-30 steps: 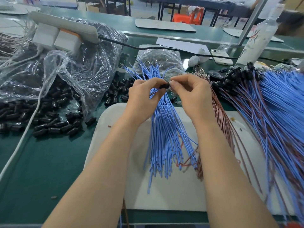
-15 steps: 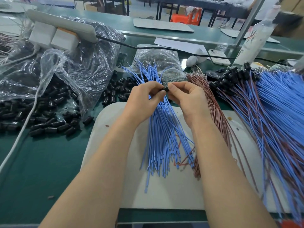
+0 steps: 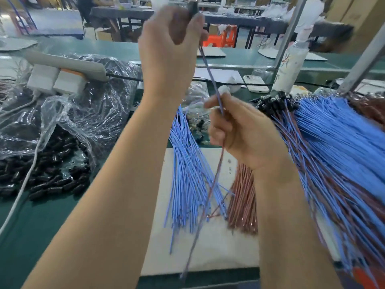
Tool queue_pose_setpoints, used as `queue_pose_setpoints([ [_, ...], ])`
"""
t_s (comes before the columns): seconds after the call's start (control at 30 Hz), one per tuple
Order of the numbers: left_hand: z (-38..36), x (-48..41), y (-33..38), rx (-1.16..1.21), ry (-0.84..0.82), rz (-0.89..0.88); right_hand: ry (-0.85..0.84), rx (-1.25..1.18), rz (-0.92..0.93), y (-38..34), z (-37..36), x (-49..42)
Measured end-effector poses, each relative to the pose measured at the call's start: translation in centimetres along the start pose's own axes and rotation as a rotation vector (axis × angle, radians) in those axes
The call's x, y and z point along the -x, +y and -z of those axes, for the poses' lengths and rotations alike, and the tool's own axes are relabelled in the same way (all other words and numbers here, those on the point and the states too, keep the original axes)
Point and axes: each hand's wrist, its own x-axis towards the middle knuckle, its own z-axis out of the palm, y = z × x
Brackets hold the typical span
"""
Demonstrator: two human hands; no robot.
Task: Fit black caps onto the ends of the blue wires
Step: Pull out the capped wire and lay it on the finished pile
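Note:
My left hand (image 3: 170, 44) is raised high and pinches a black cap (image 3: 193, 9) fitted on the top end of a wire (image 3: 210, 74). That wire looks blue paired with brown and hangs down taut. My right hand (image 3: 243, 134) grips it lower down, fingers curled round it, and its tail (image 3: 198, 226) trails over the white mat. A bundle of uncapped blue wires (image 3: 187, 163) lies on the mat between my arms. Loose black caps (image 3: 52, 178) spill from a clear bag at the left.
A white mat (image 3: 218, 247) lies on the green bench. Brown wires (image 3: 243, 205) lie under my right wrist. Capped blue and brown wires (image 3: 333, 153) are heaped at the right. A power strip (image 3: 66, 65), a phone (image 3: 255, 83) and a white bottle (image 3: 291, 65) stand behind.
Both hands were together low over the blue bundle, pushing a cap on. Now my left hand has lifted the capped end high, and my right hand has slid down the wire.

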Motion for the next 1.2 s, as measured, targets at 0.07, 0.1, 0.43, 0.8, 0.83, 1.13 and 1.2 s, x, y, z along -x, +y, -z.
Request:
queue_pose_setpoints([
  [0.07, -1.8, -1.2, 1.6, 0.103, 0.089, -0.002, 0.075, 0.205, 0.075, -2.8, 1.4, 2.5],
  [0.1, -3.2, -1.3, 2.1, 0.172, 0.098, 0.039, 0.155, 0.319, 0.096, -4.1, 2.3, 3.7],
  [0.43, -20.8, 8.3, -2.8, -0.272, -0.626, 0.424, 1.098, 1.365, -0.305, -2.1, 14.4, 7.4],
  [0.8, -22.1, 9.9, -5.3, -0.238, -0.551, 0.389, 1.263, 1.276, -0.003, -0.6, 13.8, 5.1],
  [0.83, -21.9, 9.6, -5.1, -0.185, -0.524, 0.406, 1.251, 1.255, 0.065, -0.8, 13.1, 4.6],
  [1.13, -10.5, 3.9, -6.4, 0.047, -0.135, 0.518, 0.722, 1.162, 0.091, 0.5, 5.0, -2.3],
  [1.2, -6.7, 3.3, -7.4, 0.055, -0.054, 0.538, 0.584, 1.202, 0.071, 2.4, 2.6, -4.2],
])
